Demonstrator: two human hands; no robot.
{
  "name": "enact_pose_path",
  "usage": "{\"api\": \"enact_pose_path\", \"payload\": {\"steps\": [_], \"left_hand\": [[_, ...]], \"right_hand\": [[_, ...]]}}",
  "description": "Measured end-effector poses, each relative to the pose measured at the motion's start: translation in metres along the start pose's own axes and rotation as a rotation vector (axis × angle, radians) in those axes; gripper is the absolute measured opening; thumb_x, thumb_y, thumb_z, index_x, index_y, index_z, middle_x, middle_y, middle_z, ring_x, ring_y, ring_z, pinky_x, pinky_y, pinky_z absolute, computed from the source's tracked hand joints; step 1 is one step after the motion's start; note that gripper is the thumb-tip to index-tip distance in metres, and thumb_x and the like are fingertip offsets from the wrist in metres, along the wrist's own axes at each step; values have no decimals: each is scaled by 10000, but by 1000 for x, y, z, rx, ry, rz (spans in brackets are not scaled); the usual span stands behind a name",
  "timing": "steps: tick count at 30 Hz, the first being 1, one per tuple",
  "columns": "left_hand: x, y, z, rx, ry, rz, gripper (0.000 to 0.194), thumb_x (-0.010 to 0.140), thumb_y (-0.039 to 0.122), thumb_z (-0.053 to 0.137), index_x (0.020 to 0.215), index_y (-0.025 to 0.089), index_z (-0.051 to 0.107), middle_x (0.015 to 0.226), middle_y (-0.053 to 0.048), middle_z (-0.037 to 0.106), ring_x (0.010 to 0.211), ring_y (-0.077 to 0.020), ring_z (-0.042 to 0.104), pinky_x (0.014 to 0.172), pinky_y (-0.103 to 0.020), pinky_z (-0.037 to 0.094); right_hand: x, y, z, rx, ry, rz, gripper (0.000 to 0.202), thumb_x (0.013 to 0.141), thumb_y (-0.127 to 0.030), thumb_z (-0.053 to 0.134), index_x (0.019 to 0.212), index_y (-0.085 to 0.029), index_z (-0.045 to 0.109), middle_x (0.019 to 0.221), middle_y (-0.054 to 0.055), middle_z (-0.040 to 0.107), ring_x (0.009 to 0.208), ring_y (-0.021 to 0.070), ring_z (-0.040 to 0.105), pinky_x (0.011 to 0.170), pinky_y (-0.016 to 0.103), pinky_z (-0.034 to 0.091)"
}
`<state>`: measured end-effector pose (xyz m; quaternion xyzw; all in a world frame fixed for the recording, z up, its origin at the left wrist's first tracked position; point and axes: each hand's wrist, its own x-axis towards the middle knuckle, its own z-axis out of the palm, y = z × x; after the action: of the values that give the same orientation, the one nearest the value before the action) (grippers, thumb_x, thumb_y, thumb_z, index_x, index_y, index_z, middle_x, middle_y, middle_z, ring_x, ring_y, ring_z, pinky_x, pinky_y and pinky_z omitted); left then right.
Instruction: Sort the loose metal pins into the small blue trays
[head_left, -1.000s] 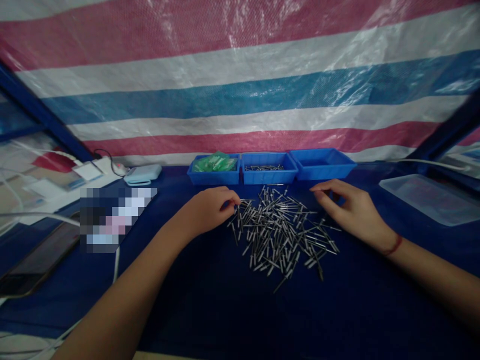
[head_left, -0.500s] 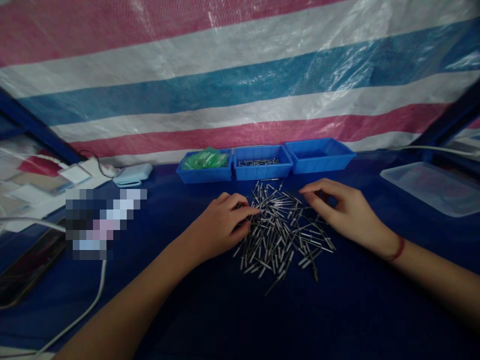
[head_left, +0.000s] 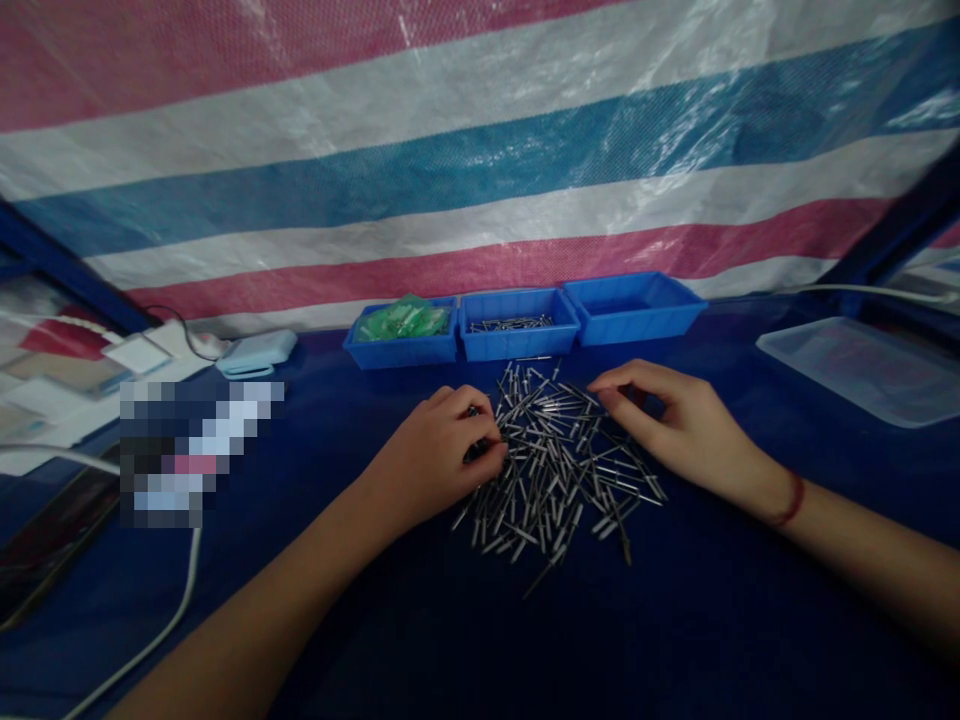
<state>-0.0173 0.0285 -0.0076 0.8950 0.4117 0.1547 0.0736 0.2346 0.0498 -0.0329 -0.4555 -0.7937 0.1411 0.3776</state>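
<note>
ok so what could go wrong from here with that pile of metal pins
The metal pins lie crossed over one another, so lifting one could drag others along. The left hand is right at the pile's edge, so a careless sweep might scatter some. A few lie close in front of the middle blue bin, and could get pushed against it.

Rivets [head_left: 546, 450] look like shiny metal, far bins [head_left: 519, 345] are smooth plastic, the tarp [head_left: 450, 145] is kinda glossy woven plastic, and the flat piece [head_left: 870, 375] on the right looks like frosted plastic.
</note>
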Motion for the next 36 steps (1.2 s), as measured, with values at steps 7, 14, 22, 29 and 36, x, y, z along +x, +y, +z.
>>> {"api": "enact_pose_path", "payload": {"steps": [7, 14, 22, 29, 36], "left_hand": [[1, -2, -1, -62, -47, -20, 190, 827, 240, 540, 971, 208, 661, 1030, -54, 536, 885, -176, 522, 843, -343, 420], [0, 1, -6, -49, -82, -69, 131, 785, 183, 546, 862, 196, 651, 1019, -46, 530, 881, -180, 524, 833, -352, 429], [-1, 2, -3, 75, -75, -91, 196, 844, 308, 516, 799, 182, 660, 962, -51, 539, 829, -185, 523, 797, -370, 435], [-3, 8, -5, 78, -93, -104, 210, 847, 306, 525, 948, 197, 674, 1029, -56, 533, 871, -191, 521, 827, -379, 442], [-5, 12, -5, 27, -93, -107, 200, 828, 214, 509, 952, 190, 664, 1028, -55, 538, 904, -191, 519, 847, -367, 434]], "right_hand": [[-1, -1, 0, 9, -19, 6, 125, 835, -223, 522, 885, -205, 635, 876, 22, 661, 791, 144, 608, 689, 274, 466], [-1, -1, 0, 18, -27, 13, 124, 834, -228, 523, 884, -204, 634, 877, 20, 660, 795, 142, 607, 704, 278, 469], [-1, -1, 1, 31, -29, 23, 136, 833, -236, 517, 889, -206, 637, 871, 23, 663, 790, 147, 609, 695, 289, 477], [0, -2, 2, 23, -34, 20, 139, 831, -233, 509, 872, -201, 638, 870, 27, 669, 794, 153, 612, 707, 298, 480], [-1, -2, 1, 17, -42, 16, 138, 825, -226, 510, 873, -202, 637, 869, 26, 672, 796, 156, 616, 712, 299, 483]]}}
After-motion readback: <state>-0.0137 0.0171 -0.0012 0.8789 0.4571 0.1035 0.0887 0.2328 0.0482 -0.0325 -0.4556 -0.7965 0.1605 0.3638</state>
